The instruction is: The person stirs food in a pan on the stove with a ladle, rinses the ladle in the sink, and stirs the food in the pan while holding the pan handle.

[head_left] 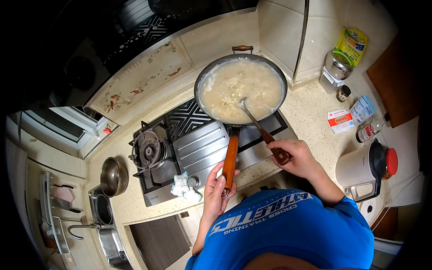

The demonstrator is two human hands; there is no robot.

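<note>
A large dark wok [285, 83] sits over the right side of the stove, full of pale, soupy porridge [238, 85] with small bits in it. My left hand [216, 191] is wrapped round the wok's long wooden handle [231, 153] near its end. In my right hand [294, 157] is the wooden grip of a metal-shafted ladle [255, 120]. The ladle's head dips into the porridge near the front of the wok and is mostly hidden. A small wooden-gripped loop handle [243, 48] stands at the wok's far rim.
Left of the wok is a bare burner [150, 150]; a crumpled cloth [185, 186] lies at the stove's front edge. A metal bowl [114, 176] stands near the sink [112, 247]. On the right counter are an electric kettle [355, 168], a red-and-white box [340, 120] and a jar [343, 93].
</note>
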